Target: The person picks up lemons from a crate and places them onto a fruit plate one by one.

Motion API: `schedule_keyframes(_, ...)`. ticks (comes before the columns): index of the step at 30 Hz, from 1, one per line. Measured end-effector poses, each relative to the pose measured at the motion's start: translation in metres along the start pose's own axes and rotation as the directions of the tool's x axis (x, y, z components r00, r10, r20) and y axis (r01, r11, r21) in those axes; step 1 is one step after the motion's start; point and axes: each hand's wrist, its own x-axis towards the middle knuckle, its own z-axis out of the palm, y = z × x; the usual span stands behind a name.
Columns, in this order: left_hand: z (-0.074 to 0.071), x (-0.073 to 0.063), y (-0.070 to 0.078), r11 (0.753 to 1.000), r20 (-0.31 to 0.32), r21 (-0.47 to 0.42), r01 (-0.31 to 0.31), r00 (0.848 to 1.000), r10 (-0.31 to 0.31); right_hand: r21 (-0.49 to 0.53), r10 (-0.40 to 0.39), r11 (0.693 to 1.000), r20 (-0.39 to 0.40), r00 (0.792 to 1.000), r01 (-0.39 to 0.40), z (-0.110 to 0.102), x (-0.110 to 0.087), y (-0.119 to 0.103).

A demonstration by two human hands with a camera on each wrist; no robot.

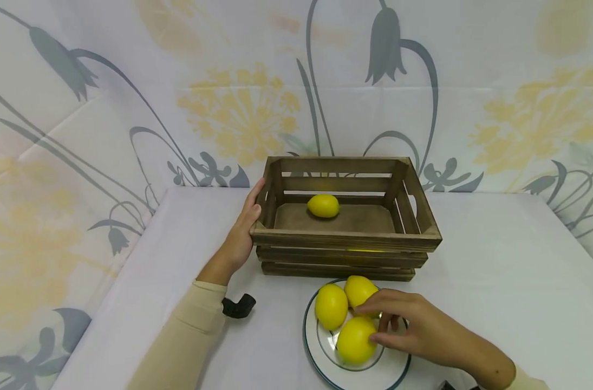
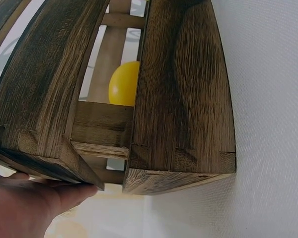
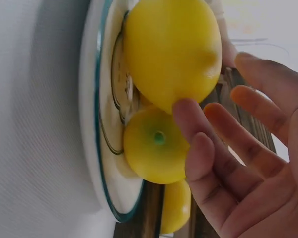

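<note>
A brown slatted wooden crate [image 1: 345, 239] stands on the white-covered table with a lemon [image 1: 323, 206] on its floor. My left hand [image 1: 240, 233] lies against the crate's left end, fingers extended along it. In front of the crate, a white plate [image 1: 320, 362] with a dark rim carries three lemons: one at the left [image 1: 331, 306], one behind [image 1: 360, 291] and one in front [image 1: 357, 340]. My right hand [image 1: 413, 325] is over the plate's right side, fingers loosely bent, thumb beside the front lemon. In the right wrist view the fingertips [image 3: 186, 111] are close to the lemons, not wrapped round any.
A yellow strip [image 1: 366, 251] shows through the crate's front gap. A dark curved object [image 1: 240, 306] sits by the left wrist. White cloth [image 1: 496, 260] covers the table, and a flower-patterned curtain [image 1: 345, 108] hangs behind.
</note>
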Motion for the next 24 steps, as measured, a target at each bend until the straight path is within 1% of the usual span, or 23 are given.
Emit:
schedule_keyframes(4,-0.001,-0.002,-0.002,1.000,-0.003,-0.008,0.002,1.000,-0.002,-0.037,-0.051,0.998,-0.075,0.996,0.049,-0.002,0.000,-0.001)
schedule_keyframes(7,-0.001,-0.002,-0.002,1.000,-0.002,-0.010,-0.001,1.000,0.001,-0.072,-0.105,0.993,-0.139,0.985,0.096,-0.003,-0.002,0.000)
schedule_keyframes(10,0.000,-0.002,-0.003,1.000,0.003,-0.013,-0.002,1.000,0.002,-0.088,-0.126,0.990,-0.185,0.975,0.111,-0.006,-0.003,-0.004)
schedule_keyframes(13,0.002,-0.002,-0.005,1.000,0.010,-0.014,0.000,1.000,0.000,-0.103,-0.145,0.987,-0.217,0.965,0.125,-0.013,-0.004,-0.011)
schedule_keyframes(15,0.002,-0.002,-0.005,1.000,0.011,-0.006,0.001,1.000,-0.001,-0.125,-0.153,0.984,-0.229,0.961,0.127,-0.019,-0.001,-0.018)
schedule_keyframes(17,0.002,-0.002,-0.005,1.000,0.007,0.002,-0.001,1.000,0.001,-0.160,-0.182,0.976,-0.228,0.957,0.147,-0.027,0.005,-0.026)
schedule_keyframes(22,0.000,-0.002,-0.002,1.000,-0.002,0.016,-0.009,1.000,0.009,-0.242,-0.257,0.948,-0.191,0.947,0.209,-0.047,0.023,-0.041)
schedule_keyframes(24,0.000,-0.002,-0.002,1.000,-0.003,0.011,-0.013,1.000,0.013,-0.268,-0.275,0.937,-0.176,0.945,0.223,-0.053,0.029,-0.046)
